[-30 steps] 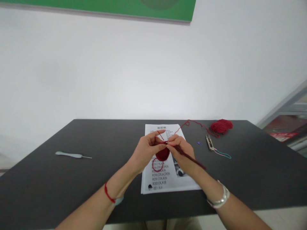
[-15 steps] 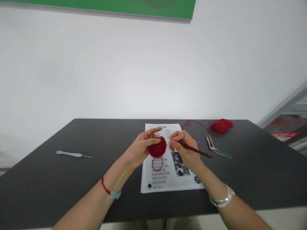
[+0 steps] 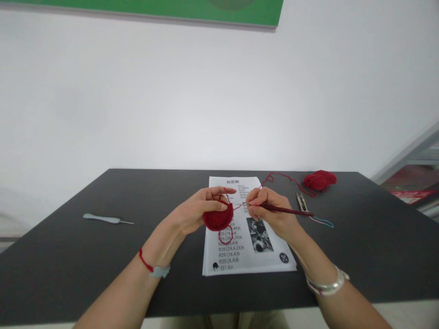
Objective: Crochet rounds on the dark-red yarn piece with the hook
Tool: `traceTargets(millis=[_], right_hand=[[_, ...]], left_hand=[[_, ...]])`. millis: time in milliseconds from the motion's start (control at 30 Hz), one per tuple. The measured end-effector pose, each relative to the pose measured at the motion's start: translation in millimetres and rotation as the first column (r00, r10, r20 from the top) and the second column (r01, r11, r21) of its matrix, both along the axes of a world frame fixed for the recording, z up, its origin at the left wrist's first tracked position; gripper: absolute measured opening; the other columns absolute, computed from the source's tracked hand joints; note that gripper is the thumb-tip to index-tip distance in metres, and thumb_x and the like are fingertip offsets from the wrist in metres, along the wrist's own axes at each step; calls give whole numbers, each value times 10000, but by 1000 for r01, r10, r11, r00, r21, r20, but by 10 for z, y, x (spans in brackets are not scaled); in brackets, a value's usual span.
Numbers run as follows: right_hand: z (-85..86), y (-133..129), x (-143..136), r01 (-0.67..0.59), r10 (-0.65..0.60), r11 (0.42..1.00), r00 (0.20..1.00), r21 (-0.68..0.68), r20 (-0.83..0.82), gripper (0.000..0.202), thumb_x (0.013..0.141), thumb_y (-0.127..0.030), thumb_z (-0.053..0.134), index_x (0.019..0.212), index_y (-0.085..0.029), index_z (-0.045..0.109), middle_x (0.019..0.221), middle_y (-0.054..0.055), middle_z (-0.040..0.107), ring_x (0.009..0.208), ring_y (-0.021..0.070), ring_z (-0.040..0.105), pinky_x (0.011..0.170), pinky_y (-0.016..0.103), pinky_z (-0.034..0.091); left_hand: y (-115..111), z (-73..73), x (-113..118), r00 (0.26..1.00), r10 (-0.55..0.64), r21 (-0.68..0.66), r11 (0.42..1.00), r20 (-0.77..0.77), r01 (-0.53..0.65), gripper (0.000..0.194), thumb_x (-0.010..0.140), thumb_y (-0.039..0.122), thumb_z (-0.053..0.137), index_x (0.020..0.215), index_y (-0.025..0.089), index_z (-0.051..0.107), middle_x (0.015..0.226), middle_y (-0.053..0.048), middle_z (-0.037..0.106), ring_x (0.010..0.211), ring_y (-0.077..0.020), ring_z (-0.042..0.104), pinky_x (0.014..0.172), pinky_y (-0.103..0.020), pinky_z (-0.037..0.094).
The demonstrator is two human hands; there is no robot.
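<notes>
My left hand (image 3: 197, 209) pinches a round red crochet piece (image 3: 218, 218) by its upper edge, thumb on top. A strand of red yarn passes over its outstretched index finger, and a loop of yarn hangs below the piece. Between thumb and fingers, my right hand (image 3: 272, 210) grips a crochet hook (image 3: 288, 210) with a dark red-brown handle. The hook's thin metal tip points left and reaches the right edge of the crochet piece; whether it sits inside a stitch is too small to tell. Both hands are above printed pattern sheets (image 3: 236, 267).
A red yarn ball (image 3: 319, 180) lies at the back right, its strand trailing toward my hands. Thread snips (image 3: 302, 203) with a blue cord lie in front of it. Another hook with a pale grey handle (image 3: 102, 218) rests on the dark table (image 3: 137, 192) at left.
The crochet piece has shifted slightly left and down in my left hand. The hook has swung nearer to horizontal, and its tip now reaches the piece's edge.
</notes>
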State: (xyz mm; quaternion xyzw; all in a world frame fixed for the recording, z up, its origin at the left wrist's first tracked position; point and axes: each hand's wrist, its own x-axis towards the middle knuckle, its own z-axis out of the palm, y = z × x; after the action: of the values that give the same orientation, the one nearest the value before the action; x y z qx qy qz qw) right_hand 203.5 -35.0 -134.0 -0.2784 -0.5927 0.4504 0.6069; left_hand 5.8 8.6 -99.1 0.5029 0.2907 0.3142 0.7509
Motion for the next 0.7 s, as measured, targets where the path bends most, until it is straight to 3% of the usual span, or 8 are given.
traceTargets(millis=[367,700], right_hand=[[79,-35,26,-93,92,996,993,9,69,161,729,-232,759,674,-197,612,745,7,599,526,87,476,441,229,381],[132,-68,16,-103,97,994,987,45,124,141,743,-171,730,647,-201,631,758,11,599,559,92,500,461,225,396]], left_hand=[[70,-15,-104,986,-147,-38,989,-77,144,421,601,111,745,1021,118,708,714,-24,626,543,-79,513,494,-195,357],[103,-34,-132,981,-177,-59,983,-76,173,399,596,104,739,993,130,728,717,-20,624,564,-86,525,510,-202,368]])
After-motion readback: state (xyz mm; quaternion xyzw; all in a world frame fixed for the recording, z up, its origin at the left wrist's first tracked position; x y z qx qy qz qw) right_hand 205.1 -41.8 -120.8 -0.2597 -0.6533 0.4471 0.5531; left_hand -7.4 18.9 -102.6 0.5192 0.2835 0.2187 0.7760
